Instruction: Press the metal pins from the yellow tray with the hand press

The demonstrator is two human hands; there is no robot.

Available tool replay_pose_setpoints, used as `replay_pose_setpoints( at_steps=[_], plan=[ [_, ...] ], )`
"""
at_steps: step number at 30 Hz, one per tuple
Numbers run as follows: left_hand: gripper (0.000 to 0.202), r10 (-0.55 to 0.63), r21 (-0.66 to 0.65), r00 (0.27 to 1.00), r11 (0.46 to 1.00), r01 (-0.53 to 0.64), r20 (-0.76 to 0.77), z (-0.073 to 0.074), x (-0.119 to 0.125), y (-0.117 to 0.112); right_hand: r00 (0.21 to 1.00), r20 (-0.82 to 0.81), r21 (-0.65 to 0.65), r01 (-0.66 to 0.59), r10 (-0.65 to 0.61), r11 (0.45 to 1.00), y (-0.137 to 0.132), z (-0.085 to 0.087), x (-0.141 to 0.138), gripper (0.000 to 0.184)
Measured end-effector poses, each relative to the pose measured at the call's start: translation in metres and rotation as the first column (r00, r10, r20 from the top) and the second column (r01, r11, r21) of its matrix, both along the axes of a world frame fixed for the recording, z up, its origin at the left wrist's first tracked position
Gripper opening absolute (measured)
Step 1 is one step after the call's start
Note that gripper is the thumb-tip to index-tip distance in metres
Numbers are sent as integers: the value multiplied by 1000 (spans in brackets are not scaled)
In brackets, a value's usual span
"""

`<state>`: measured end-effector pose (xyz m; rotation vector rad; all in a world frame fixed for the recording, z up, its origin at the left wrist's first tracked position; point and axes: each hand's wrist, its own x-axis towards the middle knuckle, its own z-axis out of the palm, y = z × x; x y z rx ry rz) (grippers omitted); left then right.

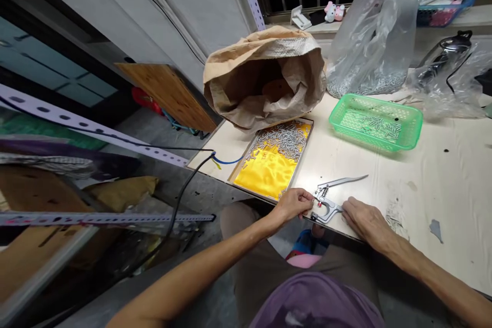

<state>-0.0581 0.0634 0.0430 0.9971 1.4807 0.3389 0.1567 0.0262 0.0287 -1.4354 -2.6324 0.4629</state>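
Metal pliers [331, 196] lie at the table's near edge, their handles spread and the upper handle pointing right. My left hand [294, 203] pinches at the tool's jaw end, its fingers closed on something too small to make out. My right hand [363, 218] rests on the lower handle of the pliers, with its fingers curled over it. Just left of the hands sits a shallow tray [269, 184] lined with yellow cloth, and several small metal pieces are heaped at its far end.
A green plastic basket [413, 130] with several metal pieces stands at the back right. Behind the tray slumps an open brown paper sack [238, 82]. Clear plastic bags [369, 36] crowd the far edge. Cables [184, 189] hang off the table's left side.
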Motion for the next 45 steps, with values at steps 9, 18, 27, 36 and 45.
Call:
replay_pose_setpoints(
  at_steps=[9, 18, 27, 36, 45],
  plan=[
    [7, 9, -79, 998, 997, -15, -69, -5, 5, -4, 1000, 3, 7, -7, 7, 1000, 0, 0, 0, 20],
    [13, -102, -129, 974, 989, 76, -204, 0, 12, -2, 1000, 19, 17, -4, 4, 1000, -3, -2, 0, 19],
    [23, -364, -148, 881, 931, 334, -302, 0, 13, 19, 1000, -12, 72, -13, 14, 997, -2, -7, 1, 20],
    [13, -471, -182, 788, 882, 436, -397, 13, 20, 18, 998, 66, 38, 1, -4, 999, -4, -6, 0, 20],
    [13, -463, -162, 791, 885, 436, -400, 14, 20, 14, 998, 25, 170, 44, -49, 984, 20, -13, 21, 66]
  ],
)
